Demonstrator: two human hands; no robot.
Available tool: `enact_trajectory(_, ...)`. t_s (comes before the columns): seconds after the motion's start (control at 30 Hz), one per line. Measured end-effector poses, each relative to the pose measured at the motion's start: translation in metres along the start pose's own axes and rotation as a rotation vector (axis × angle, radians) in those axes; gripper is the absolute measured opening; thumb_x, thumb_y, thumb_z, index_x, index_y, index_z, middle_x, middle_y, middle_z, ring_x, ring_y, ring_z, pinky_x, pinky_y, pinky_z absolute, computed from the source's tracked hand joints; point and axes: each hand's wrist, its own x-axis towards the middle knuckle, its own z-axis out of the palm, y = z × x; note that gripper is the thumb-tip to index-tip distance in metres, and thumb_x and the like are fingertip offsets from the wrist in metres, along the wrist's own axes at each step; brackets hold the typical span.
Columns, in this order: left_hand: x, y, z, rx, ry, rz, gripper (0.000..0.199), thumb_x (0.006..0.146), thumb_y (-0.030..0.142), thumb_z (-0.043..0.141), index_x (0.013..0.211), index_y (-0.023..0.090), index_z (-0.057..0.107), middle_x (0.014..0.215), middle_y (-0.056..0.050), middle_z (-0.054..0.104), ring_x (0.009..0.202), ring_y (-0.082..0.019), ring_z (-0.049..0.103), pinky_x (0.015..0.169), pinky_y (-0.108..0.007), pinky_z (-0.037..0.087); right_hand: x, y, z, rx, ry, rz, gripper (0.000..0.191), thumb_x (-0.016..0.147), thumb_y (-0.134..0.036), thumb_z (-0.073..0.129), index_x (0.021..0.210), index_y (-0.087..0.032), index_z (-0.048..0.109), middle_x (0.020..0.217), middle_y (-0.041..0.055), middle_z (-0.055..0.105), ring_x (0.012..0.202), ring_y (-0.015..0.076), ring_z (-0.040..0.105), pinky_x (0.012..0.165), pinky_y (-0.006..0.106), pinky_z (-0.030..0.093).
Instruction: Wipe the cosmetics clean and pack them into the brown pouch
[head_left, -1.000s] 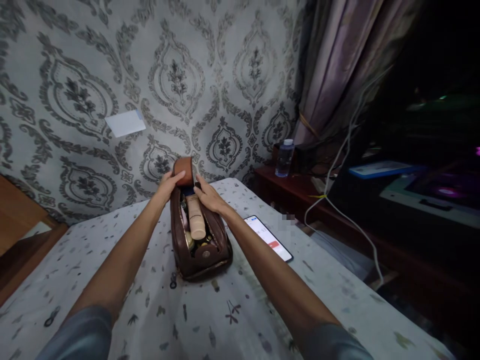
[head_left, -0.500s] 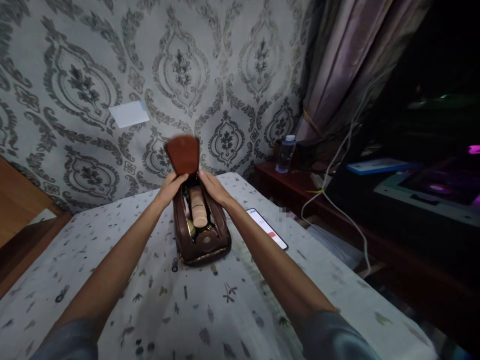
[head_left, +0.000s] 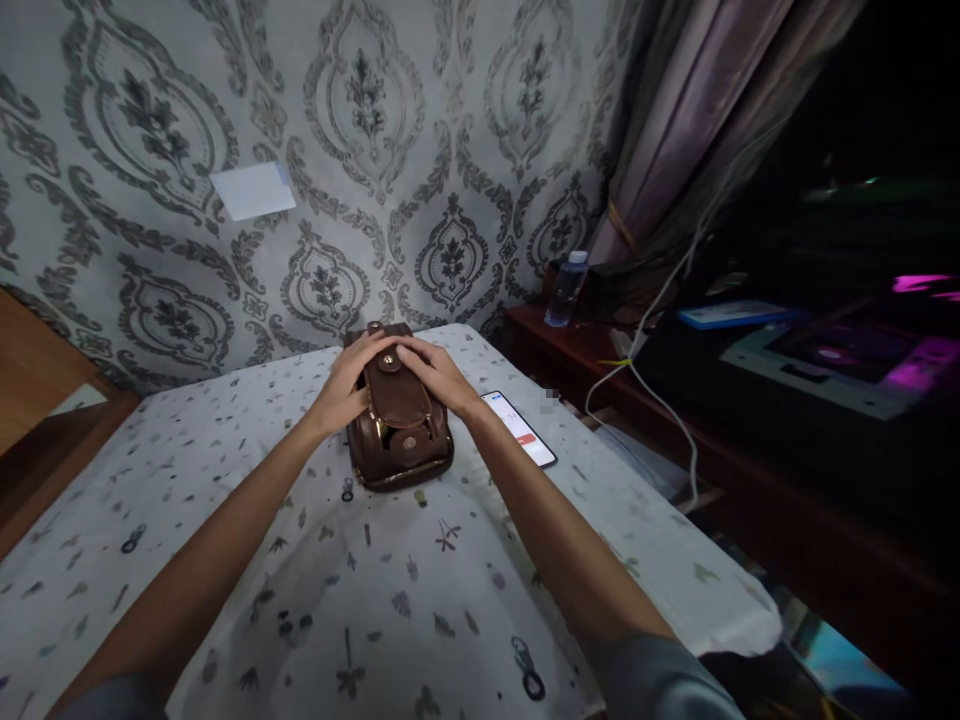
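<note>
A small brown leather bag (head_left: 399, 455) lies on the patterned white sheet, its flap (head_left: 401, 398) folded down over the top. A narrow gap still shows along the zipped opening near the front. My left hand (head_left: 349, 385) is curved over the bag's left side, thumb by the flap's edge. From the right, my right hand (head_left: 435, 372) wraps the top, its thumb close to a round metal snap (head_left: 388, 360). The fingertips of both hands meet at the far end. Inside contents are hidden by the flap.
A phone (head_left: 519, 430) with a lit screen lies right of the bag. A water bottle (head_left: 568, 290) stands on a dark red ledge (head_left: 525, 325), with a white cable (head_left: 679, 440) hanging nearby. Patterned wallpaper (head_left: 364, 150) rises behind the sheet (head_left: 360, 600).
The flap, raised with its orange-brown inside showing, has come down over the bag and covers the beige tube inside. Both hands have moved onto the folded flap and bag top. The view has shifted slightly.
</note>
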Motion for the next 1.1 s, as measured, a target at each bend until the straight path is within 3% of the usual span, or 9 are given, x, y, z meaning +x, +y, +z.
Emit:
enact_trajectory(0.2, -0.038, 0.022, 0.001, 0.213, -0.093, 0.088, 0.07, 0.088, 0.041, 0.053, 0.154, 0.028, 0.033, 0.163, -0.01, 0.028, 0.152, -0.034, 0.016, 0.121, -0.055, 0.016, -0.012, -0.002, -0.001, -0.107, -0.001, 0.055, 0.048, 0.091, -0.045, 0.057, 0.133, -0.023, 0.062, 0.139, 0.0066, 0.061, 0.135, 0.0234, 0.051, 0.117, 0.042, 0.034)
enact_trajectory(0.37, -0.061, 0.031, 0.006, 0.345, -0.108, 0.121, 0.082, 0.086, 0.055, 0.059, 0.157, 0.031, 0.025, 0.166, -0.012, 0.02, 0.152, -0.04, 0.01, 0.119, -0.061, 0.016, -0.017, -0.003, 0.001, -0.179, 0.026, 0.05, 0.048, 0.092, -0.043, 0.055, 0.135, -0.024, 0.06, 0.144, 0.0065, 0.057, 0.142, 0.024, 0.043, 0.119, 0.044, 0.031)
enact_trajectory(0.47, -0.065, 0.032, 0.015, 0.356, -0.057, 0.127, 0.089, 0.082, 0.064, 0.061, 0.157, 0.031, 0.025, 0.165, -0.012, 0.023, 0.152, -0.041, 0.012, 0.119, -0.061, 0.016, -0.018, -0.003, 0.002, -0.195, 0.035, 0.038, 0.047, 0.092, -0.042, 0.054, 0.135, -0.023, 0.06, 0.145, 0.0075, 0.056, 0.142, 0.0235, 0.043, 0.119, 0.044, 0.031)
enact_trajectory(0.6, -0.065, 0.034, 0.026, 0.344, 0.065, 0.088, 0.063, 0.097, 0.046, 0.045, 0.156, 0.032, 0.027, 0.163, -0.009, 0.029, 0.153, -0.034, 0.015, 0.121, -0.057, 0.02, -0.028, -0.004, 0.007, -0.228, 0.09, 0.014, 0.048, 0.094, -0.044, 0.052, 0.137, -0.023, 0.058, 0.15, 0.0081, 0.05, 0.144, 0.0223, 0.04, 0.121, 0.043, 0.028)
enact_trajectory(0.67, -0.065, 0.035, 0.03, 0.342, 0.096, 0.099, 0.061, 0.098, 0.039, 0.045, 0.156, 0.031, 0.026, 0.161, -0.01, 0.032, 0.152, -0.032, 0.016, 0.121, -0.057, 0.022, -0.038, -0.007, 0.011, -0.251, 0.13, 0.015, 0.051, 0.095, -0.045, 0.049, 0.14, -0.022, 0.055, 0.153, 0.0098, 0.046, 0.145, 0.0223, 0.037, 0.122, 0.044, 0.027)
enact_trajectory(0.87, -0.065, 0.037, 0.03, 0.333, 0.109, 0.152, 0.064, 0.096, 0.036, 0.049, 0.156, 0.031, 0.026, 0.157, -0.011, 0.038, 0.151, -0.032, 0.022, 0.12, -0.057, 0.026, -0.076, -0.018, 0.027, -0.368, 0.191, -0.005, 0.051, 0.098, -0.045, 0.044, 0.142, -0.021, 0.052, 0.157, 0.0118, 0.039, 0.148, 0.0244, 0.032, 0.123, 0.048, 0.026)
enact_trajectory(1.1, -0.067, 0.037, 0.027, 0.321, 0.079, 0.166, 0.068, 0.094, 0.037, 0.053, 0.156, 0.029, 0.026, 0.157, -0.012, 0.039, 0.149, -0.034, 0.025, 0.12, -0.057, 0.026, -0.091, -0.023, 0.039, -0.477, 0.224, 0.009, 0.053, 0.099, -0.045, 0.038, 0.146, -0.022, 0.048, 0.16, 0.0115, 0.033, 0.15, 0.0289, 0.025, 0.122, 0.056, 0.024)
